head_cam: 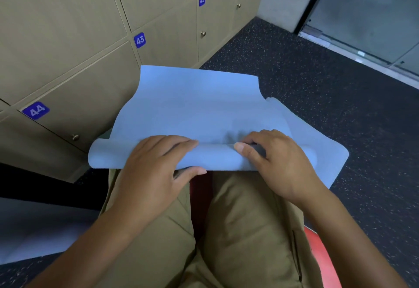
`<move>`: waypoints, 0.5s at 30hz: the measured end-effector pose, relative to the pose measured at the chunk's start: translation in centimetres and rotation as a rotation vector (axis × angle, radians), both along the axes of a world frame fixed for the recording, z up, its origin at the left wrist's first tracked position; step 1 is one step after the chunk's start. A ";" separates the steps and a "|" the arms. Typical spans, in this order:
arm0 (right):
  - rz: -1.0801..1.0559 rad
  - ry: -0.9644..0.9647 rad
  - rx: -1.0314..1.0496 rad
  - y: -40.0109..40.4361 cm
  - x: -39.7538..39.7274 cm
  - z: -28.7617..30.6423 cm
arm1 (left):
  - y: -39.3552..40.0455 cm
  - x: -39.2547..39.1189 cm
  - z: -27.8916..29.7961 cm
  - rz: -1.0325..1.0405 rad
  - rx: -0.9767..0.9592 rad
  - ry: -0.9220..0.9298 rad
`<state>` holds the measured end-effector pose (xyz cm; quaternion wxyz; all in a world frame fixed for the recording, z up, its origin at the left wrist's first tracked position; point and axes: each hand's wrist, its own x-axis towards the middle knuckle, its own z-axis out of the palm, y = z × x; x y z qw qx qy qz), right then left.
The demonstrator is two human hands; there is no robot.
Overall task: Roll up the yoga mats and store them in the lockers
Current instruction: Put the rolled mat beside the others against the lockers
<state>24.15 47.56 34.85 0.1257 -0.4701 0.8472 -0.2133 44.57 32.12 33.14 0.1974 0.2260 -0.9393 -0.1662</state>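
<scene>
A light blue yoga mat (195, 104) lies across my knees, its near end curled into a short roll and its far end spread flat toward the lockers. My left hand (156, 163) grips the roll left of centre, fingers over the top and thumb under the near edge. My right hand (276, 161) grips the roll right of centre, thumb pressed on its top. Beige lockers (74, 38) with blue number tags 42, 43 and 44 and small brass knobs fill the upper left, all doors closed.
A second blue mat (34, 226) lies on the floor at lower left. Dark speckled rubber floor (340, 106) spreads to the right. A glass door (374, 15) stands at upper right. I sit on something red (319, 253), legs in tan trousers.
</scene>
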 end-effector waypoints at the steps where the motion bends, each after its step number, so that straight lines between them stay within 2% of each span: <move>1: 0.000 0.044 -0.044 0.0 0.1 -0.2 | -0.2 -0.2 0.1 -0.003 0.020 -0.002; 6: -0.005 0.275 -0.193 0.8 1.9 -1.4 | -1.3 -0.6 0.5 -0.006 0.114 -0.036; 10: -0.040 0.379 -0.103 1.7 3.2 -2.1 | -2.2 -1.6 1.2 -0.010 0.191 -0.061; 15: -0.048 0.374 -0.035 1.2 2.8 -2.4 | -3.4 -2.6 1.7 -0.032 0.233 -0.126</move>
